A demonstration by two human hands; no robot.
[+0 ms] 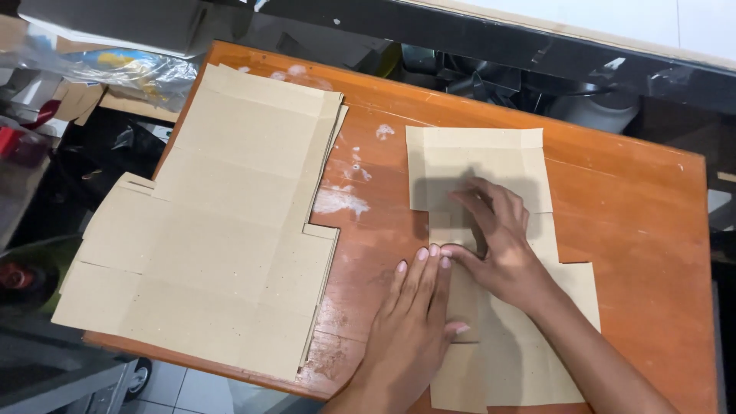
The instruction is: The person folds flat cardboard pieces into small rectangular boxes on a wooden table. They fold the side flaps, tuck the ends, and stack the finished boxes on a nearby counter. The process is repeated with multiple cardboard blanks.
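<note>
A single flat brown cardboard cut-out with score lines lies on the right half of an orange wooden table. My right hand presses down on its middle, fingers spread and curled toward the left over a crease. Just beside it, my left hand lies flat with fingers together, fingertips touching the cut-out's left edge and the right hand's thumb side. Neither hand grips anything. My forearms hide the lower part of the cut-out.
A stack of several larger identical cardboard cut-outs covers the table's left half, overhanging its left edge. White paint smears mark the wood between the cardboard pieces. Clutter and a plastic bag lie beyond the far left corner; dark machinery sits behind.
</note>
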